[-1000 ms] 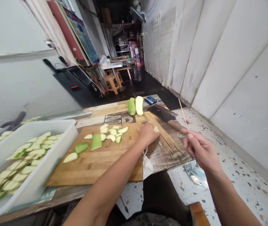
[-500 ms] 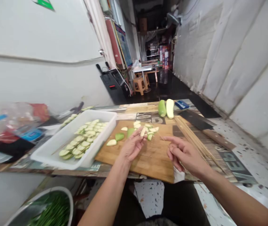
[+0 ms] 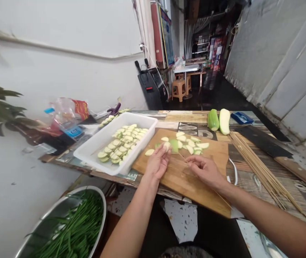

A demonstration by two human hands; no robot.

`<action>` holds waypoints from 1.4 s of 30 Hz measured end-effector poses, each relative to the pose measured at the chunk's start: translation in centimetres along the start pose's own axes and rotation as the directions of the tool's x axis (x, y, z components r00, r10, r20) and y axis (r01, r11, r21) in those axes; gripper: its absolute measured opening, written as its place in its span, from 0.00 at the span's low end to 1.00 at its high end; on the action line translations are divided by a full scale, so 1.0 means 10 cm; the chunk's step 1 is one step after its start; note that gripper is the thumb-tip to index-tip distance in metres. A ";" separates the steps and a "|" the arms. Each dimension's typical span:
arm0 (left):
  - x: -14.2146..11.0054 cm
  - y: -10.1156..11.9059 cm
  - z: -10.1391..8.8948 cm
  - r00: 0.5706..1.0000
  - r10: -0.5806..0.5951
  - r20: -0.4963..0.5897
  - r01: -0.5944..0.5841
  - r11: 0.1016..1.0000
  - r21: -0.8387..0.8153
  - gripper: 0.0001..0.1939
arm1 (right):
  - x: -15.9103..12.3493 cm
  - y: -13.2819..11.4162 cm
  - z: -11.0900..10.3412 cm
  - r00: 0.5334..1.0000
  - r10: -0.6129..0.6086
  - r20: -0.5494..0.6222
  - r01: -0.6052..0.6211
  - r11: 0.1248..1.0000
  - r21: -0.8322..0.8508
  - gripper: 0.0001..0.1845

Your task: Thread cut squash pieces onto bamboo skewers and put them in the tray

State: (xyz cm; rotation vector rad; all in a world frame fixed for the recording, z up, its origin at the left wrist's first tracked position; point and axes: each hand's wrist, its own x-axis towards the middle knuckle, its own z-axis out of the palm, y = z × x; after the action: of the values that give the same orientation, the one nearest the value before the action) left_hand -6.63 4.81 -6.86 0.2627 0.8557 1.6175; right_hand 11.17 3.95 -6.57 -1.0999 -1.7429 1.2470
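Observation:
My left hand (image 3: 156, 163) pinches a pale zucchini slice (image 3: 166, 145) at its fingertips, over the cutting board (image 3: 175, 181). In my right hand (image 3: 205, 170) is a thin bamboo skewer (image 3: 183, 157). Its tip points left toward the slice, and its other end comes out below the wrist. Whether the tip touches the slice, I cannot tell. Loose zucchini slices (image 3: 192, 147) lie on the board beyond my hands. Left of the board, a white plastic tray (image 3: 88, 152) contains rows of skewered zucchini slices (image 3: 123, 143).
Two peeled-looking zucchini pieces (image 3: 224, 122) stand near a blue dish (image 3: 241, 118) at the table's far side. Right of the board lie a bundle of bamboo skewers (image 3: 255, 166) and a large knife (image 3: 262, 139). A metal basin (image 3: 103, 204) of long green stalks sits lower left.
My right hand has moved left, bringing the skewer close to the slice in my left hand. The view has swung left, so the table's things appear farther right.

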 end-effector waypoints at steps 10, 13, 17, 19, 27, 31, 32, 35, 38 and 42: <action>0.05 0.01 0.03 0.993 -0.020 -0.113 0.022 1.000 0.013 0.03 | -0.01 0.04 0.03 0.990 -0.112 0.083 0.122 0.984 -0.133 0.17; 0.05 0.02 0.04 0.992 -0.033 -0.119 0.035 0.999 0.019 0.03 | 0.00 0.06 0.04 0.990 -0.112 0.090 0.125 0.980 -0.152 0.18; 0.04 0.04 0.03 0.994 -0.045 -0.101 0.048 0.999 0.025 0.03 | 0.01 0.06 0.04 0.992 -0.107 0.072 0.116 0.983 -0.143 0.17; 0.03 0.03 0.03 0.994 -0.051 -0.096 0.054 0.998 0.027 0.03 | 0.01 0.06 0.04 0.992 -0.109 0.063 0.117 0.984 -0.134 0.16; 0.03 0.02 0.03 0.994 -0.039 -0.106 0.042 0.999 0.021 0.03 | 0.00 0.05 0.03 0.986 -0.151 0.074 0.162 0.974 -0.159 0.17; 0.03 0.01 0.03 0.995 -0.021 -0.097 0.025 0.999 0.034 0.04 | 0.00 0.05 0.02 0.985 -0.156 0.073 0.168 0.966 -0.196 0.17; 0.03 0.00 0.03 0.995 -0.016 -0.094 0.020 0.999 0.040 0.04 | 0.00 0.05 0.02 0.986 -0.155 0.067 0.165 0.966 -0.198 0.17; 0.03 -0.01 0.03 0.997 -0.001 -0.077 0.006 0.998 0.061 0.05 | 0.01 0.05 0.03 0.984 -0.169 0.055 0.176 0.966 -0.188 0.17; 0.02 -0.01 0.04 0.998 0.004 -0.069 0.001 0.997 0.071 0.05 | 0.01 0.04 0.03 0.981 -0.186 0.052 0.192 0.965 -0.180 0.16; 0.02 -0.01 0.05 0.997 -0.001 -0.075 0.007 0.997 0.071 0.05 | 0.01 0.02 0.03 0.982 -0.180 0.050 0.186 0.966 -0.179 0.16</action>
State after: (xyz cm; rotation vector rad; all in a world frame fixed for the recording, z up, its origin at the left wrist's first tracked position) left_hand -6.35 5.15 -6.64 0.2509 0.9719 1.6035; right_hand 10.90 3.94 -6.85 -0.9980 -1.9675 1.0130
